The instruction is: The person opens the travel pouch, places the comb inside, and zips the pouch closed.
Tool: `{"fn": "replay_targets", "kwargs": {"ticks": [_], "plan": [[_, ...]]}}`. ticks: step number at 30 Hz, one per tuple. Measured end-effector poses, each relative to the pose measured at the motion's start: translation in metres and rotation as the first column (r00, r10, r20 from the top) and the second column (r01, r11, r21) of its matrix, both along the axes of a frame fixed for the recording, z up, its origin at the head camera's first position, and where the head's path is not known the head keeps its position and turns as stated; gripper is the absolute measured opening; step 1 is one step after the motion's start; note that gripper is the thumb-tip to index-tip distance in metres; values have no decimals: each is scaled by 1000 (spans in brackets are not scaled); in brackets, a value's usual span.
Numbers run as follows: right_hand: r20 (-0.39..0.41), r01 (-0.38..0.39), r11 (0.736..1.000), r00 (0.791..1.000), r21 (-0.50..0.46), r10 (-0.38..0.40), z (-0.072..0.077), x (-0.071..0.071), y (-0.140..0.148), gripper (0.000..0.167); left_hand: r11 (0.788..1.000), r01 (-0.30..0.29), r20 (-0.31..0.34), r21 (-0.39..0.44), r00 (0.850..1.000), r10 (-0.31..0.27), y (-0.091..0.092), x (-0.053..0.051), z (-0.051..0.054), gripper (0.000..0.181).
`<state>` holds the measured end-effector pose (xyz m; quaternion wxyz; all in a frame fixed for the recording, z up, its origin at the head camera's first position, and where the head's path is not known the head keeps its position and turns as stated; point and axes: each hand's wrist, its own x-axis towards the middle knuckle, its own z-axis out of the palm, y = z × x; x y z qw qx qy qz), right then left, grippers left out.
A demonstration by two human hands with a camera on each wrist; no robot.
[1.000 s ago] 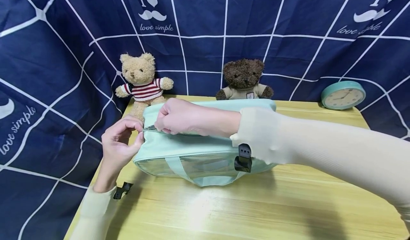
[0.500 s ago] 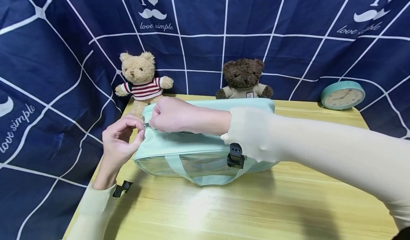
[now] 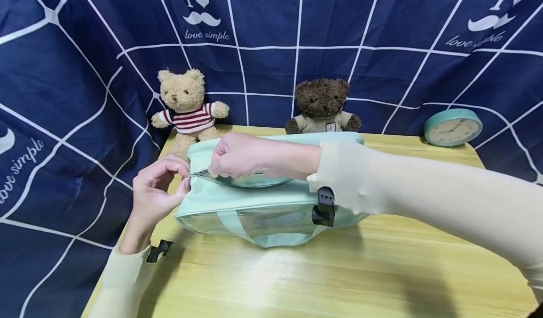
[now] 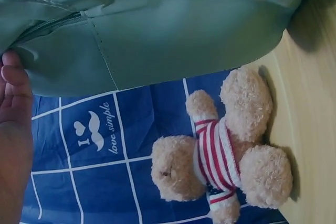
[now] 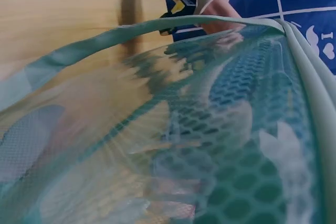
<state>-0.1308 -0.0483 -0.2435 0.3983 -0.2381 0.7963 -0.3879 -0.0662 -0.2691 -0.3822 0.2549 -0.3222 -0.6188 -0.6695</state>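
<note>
A mint green bag (image 3: 250, 198) with a see-through front panel and a strap handle lies on the table. Its top zipper (image 3: 271, 186) gapes partway along, below my right wrist. My left hand (image 3: 159, 186) pinches the fabric at the left end of the zipper between thumb and forefinger. Just right of it, my right hand (image 3: 242, 155) has curled fingers on the zipper pull (image 3: 202, 172), whose far end is hidden. In the left wrist view, the bag's green end panel (image 4: 184, 40) shows. Through the clear panel (image 5: 157, 108) in the right wrist view, blurred contents appear.
A beige teddy bear (image 3: 182, 92) in a striped shirt sits behind the bag's left end. Behind its middle is a dark brown teddy bear (image 3: 323, 99). A green round clock (image 3: 453, 127) stands at the table's (image 3: 339, 275) back right corner, before a blue grid-patterned cloth (image 3: 271, 21).
My right hand first slides left toward my left hand, then back to the right. More of the zipper's gap shows now. My left hand stays nearly in place at the bag's end.
</note>
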Motion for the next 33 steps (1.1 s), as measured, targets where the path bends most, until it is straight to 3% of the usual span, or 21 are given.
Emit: {"fn": "replay_targets", "kwargs": {"ticks": [6, 10, 16, 20, 25, 33], "plan": [[-109, -36, 998, 994, -60, 29, 0, 4, -1, 18, 994, -17, -5, -110, 1000, 16, -8, 1, 7, 17], [-126, -65, 994, 991, -92, 53, 2, 5, -3, 17, 981, -35, 6, -192, 999, 37, -12, 3, 17, 18], [-144, -103, 987, 986, -121, 86, 7, 3, -8, 28, 983, 2, 44, -184, 999, 6, -12, 1, 21, 20], [-125, -96, 991, 989, -92, 84, 7, 3, -10, 35, 985, 4, 30, -171, 1000, 1, -9, 0, 18, 19], [-105, -69, 995, 993, -71, 61, 5, 3, -7, 28, 990, -13, -19, -144, 1000, 11, -7, 0, 16, 16], [27, -15, 996, 999, -83, 17, -4, 2, 2, 22, 986, -2, -27, -165, 1000, -2, -9, 0, 13, 19]]}}
